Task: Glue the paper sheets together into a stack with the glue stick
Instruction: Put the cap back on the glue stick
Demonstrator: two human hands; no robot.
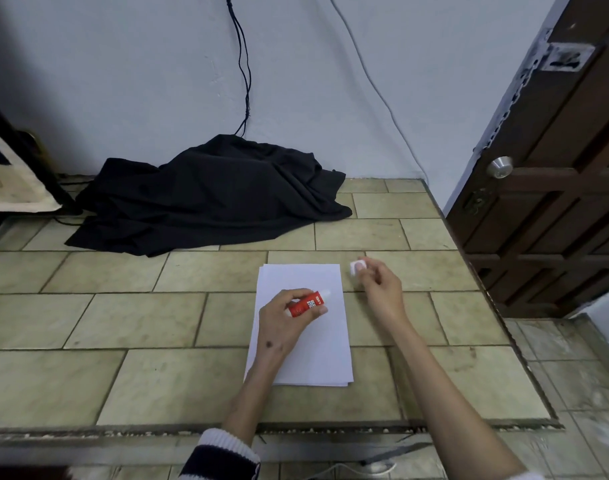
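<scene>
White paper sheets lie in a flat stack on the tiled surface, long side running away from the viewer, edges slightly fanned at the near right corner. The glue stick, a red tube with white lettering and a white tip, is uncapped and held tilted above the upper part of the stack, tip pointing up and to the right. Its white cap is held apart, just beyond the stack's far right corner.
</scene>
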